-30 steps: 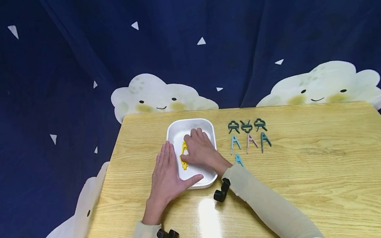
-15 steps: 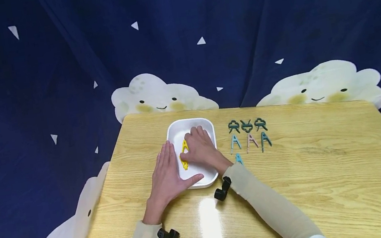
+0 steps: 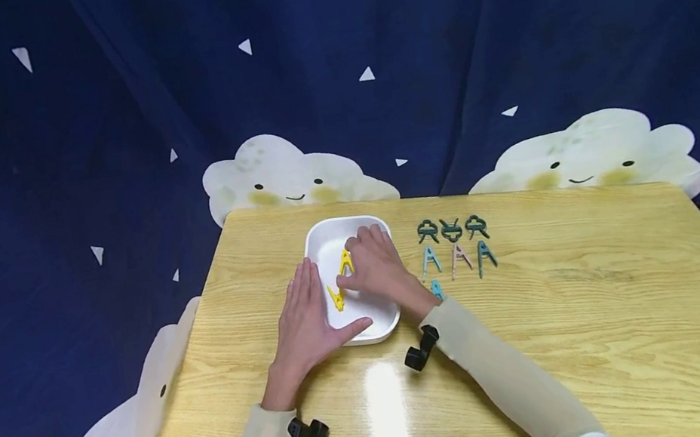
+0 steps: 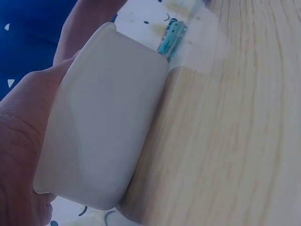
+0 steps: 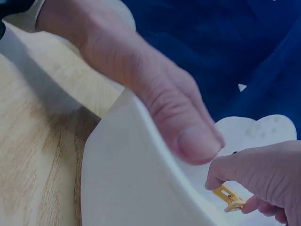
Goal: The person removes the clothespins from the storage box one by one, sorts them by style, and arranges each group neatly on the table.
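A white rectangular tray [image 3: 367,326] stands on the wooden table. Along its left wall lie the straight fingers of my left hand [image 3: 301,325], the thumb spread over the near rim. Inside the tray, my right hand [image 3: 374,264] pinches a yellow clothespin [image 3: 346,258] between thumb and fingers; the right wrist view shows this yellow clothespin [image 5: 229,197] close to the thumb tip. A second yellow piece, V-shaped [image 3: 337,299], lies nearer in the tray, just left of the right thumb. Curled fingers partly hide the held clothespin in the head view.
Right of the tray, three dark green cloud-shaped clips [image 3: 451,231] lie in a row. Below them are a light blue clothespin [image 3: 430,262], a pink clothespin [image 3: 460,260] and a dark green clothespin [image 3: 485,257]. Another blue clothespin [image 3: 437,289] is partly hidden by the right forearm.
My right hand has shifted slightly to the right, and the upper yellow clothespin has moved up and right with it, away from the lower yellow piece. The left hand stays in place.
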Demonstrator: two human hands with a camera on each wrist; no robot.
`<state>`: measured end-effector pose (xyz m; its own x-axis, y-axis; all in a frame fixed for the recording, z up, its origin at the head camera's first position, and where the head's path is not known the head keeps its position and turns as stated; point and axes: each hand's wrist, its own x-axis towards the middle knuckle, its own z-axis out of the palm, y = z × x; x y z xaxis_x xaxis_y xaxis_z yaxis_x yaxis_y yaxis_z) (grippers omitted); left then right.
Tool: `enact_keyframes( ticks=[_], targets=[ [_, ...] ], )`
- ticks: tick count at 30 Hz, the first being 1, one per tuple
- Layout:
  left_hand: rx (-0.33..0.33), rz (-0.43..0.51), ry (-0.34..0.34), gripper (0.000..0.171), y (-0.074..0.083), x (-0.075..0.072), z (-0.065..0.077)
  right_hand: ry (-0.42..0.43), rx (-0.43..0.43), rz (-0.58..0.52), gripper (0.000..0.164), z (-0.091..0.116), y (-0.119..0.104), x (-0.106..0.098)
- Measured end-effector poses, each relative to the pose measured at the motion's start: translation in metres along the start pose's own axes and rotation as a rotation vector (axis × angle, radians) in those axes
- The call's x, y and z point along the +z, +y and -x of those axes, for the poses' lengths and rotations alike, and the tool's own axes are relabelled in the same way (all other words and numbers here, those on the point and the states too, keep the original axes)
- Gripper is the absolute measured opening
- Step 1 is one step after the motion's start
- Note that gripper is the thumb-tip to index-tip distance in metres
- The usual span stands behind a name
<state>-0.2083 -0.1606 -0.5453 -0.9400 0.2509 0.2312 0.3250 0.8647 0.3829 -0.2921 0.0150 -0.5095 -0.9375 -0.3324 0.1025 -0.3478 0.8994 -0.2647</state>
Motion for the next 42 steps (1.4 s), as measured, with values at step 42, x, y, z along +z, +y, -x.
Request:
enact_keyframes(
  ticks=[42],
  targets=[
    [-0.023, 0.009, -0.004, 0.143, -0.001, 0.002, 0.000, 0.193, 0.076, -0.149, 0.063, 0.086, 0.061, -0.038]
  ],
)
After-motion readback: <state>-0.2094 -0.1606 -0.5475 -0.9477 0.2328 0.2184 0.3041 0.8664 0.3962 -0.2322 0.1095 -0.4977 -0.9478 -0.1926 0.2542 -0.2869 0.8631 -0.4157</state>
